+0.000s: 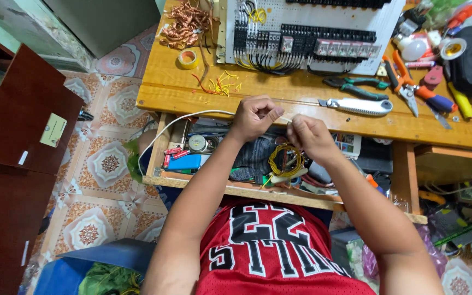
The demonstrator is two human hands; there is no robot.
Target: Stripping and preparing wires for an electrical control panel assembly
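My left hand [255,116] and my right hand [308,136] are held close together over the front edge of a wooden workbench [279,117]. Both pinch a thin white wire [192,116] that runs between them and loops away to the left, down toward the drawer. Below my hands an open drawer [203,186] holds a coil of yellow wire [285,160], tools and small parts. On the bench behind stands a white perforated panel [301,27] with black terminal blocks and relays wired in black.
A utility knife [359,105], green-handled pliers [356,84], orange cutters [402,79] and screwdrivers lie on the right of the bench. Copper wire scraps [184,24], a tape roll [188,58] and red-yellow wire offcuts [219,84] lie left. A dark red cabinet [12,136] stands on the left.
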